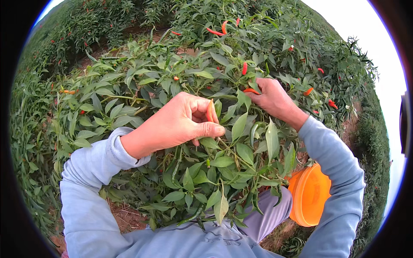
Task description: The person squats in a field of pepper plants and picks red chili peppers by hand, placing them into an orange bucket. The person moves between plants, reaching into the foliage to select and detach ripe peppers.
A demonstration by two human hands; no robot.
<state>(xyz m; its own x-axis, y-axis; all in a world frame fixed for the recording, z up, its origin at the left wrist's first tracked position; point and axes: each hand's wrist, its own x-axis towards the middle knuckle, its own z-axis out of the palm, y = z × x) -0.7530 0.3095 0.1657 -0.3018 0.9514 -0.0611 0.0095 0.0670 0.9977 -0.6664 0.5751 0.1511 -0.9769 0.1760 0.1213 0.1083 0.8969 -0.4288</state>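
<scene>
In the middle of the head view my left hand (180,121) is closed round an orange-red chili pepper (210,110), its thumb on top and the pepper standing up between the fingers. Farther out and to the right, my right hand (272,96) reaches into the leaves, its fingertips at another orange-red chili pepper (251,91); leaves hide part of them, so its grip is unclear. A red chili pepper (244,68) hangs just beyond that hand. Below both hands, green chili peppers (176,167) hang among the leaves of the chili plant (222,161).
An orange plastic bucket (300,196) stands at the lower right, beside my knee (269,213) and inside of my right sleeve. More chili plants (106,22) with red peppers spread ahead and to both sides. Bare soil (125,217) shows at the lower left.
</scene>
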